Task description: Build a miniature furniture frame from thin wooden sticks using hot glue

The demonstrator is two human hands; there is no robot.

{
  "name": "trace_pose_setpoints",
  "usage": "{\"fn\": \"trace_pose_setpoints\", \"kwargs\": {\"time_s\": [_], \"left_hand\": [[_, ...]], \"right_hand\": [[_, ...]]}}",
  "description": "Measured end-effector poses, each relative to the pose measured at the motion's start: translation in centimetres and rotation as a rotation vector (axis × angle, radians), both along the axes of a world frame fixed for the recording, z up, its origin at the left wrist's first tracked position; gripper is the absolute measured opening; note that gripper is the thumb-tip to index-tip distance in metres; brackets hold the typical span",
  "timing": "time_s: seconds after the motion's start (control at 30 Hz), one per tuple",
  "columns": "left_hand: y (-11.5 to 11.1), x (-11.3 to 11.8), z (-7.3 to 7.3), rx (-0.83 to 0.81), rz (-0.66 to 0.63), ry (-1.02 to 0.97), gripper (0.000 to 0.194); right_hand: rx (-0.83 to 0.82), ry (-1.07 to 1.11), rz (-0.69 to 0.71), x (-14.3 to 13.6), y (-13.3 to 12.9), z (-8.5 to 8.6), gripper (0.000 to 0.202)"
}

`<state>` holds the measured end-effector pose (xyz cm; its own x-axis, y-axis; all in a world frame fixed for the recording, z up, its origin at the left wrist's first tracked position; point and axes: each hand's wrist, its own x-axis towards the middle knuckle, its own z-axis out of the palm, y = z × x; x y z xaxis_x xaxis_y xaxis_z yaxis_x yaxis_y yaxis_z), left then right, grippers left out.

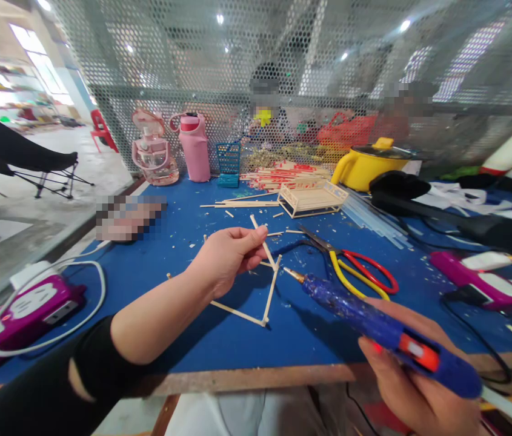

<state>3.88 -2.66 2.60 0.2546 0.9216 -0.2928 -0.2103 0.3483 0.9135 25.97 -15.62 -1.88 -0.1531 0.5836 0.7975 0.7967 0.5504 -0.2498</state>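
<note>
My left hand (237,254) pinches a short wooden stick (265,245) between thumb and fingers. The stick's lower end meets a corner of a thin wooden stick frame (240,313), which lies partly hidden behind my left hand and forearm. My right hand (419,369) is wrapped round a blue hot glue gun (355,309). The gun's metal tip points left, a small gap to the right of that corner. Scissors (355,266) with one red and one yellow handle lie open behind the glue gun. Farther back stands a small wooden stick tray (312,198).
At the back are pink bottles (195,148), a blue basket (228,163), red-tipped sticks (287,175) and a yellow pot (371,166). Clear glue sticks (374,218) lie right of the tray. Purple power strips (40,309) with cables sit at both sides. People are behind the mesh.
</note>
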Motion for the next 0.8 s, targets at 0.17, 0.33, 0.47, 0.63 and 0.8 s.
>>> {"fn": "trace_pose_setpoints", "kwargs": {"time_s": [0.17, 0.33, 0.47, 0.63, 0.8], "left_hand": [[-0.19, 0.04, 0.18, -0.015, -0.005, -0.030, 0.026], [-0.23, 0.05, 0.32, -0.041, -0.011, -0.027, 0.027], [-0.26, 0.00, 0.37, -0.041, -0.023, -0.039, 0.028], [-0.31, -0.02, 0.46, -0.047, -0.026, -0.050, 0.027], [-0.42, -0.06, 0.56, -0.052, -0.030, -0.030, 0.028]], "right_hand": [[-0.003, -0.018, 0.126, 0.04, 0.29, 0.21, 0.041], [0.027, -0.006, 0.182, 0.39, 0.44, -0.04, 0.050], [0.040, -0.050, 0.193, 0.68, 0.50, -0.31, 0.053], [0.065, -0.031, 0.162, 0.59, 0.46, -0.55, 0.056], [0.041, 0.015, 0.157, 0.41, 0.19, -0.67, 0.063]]}}
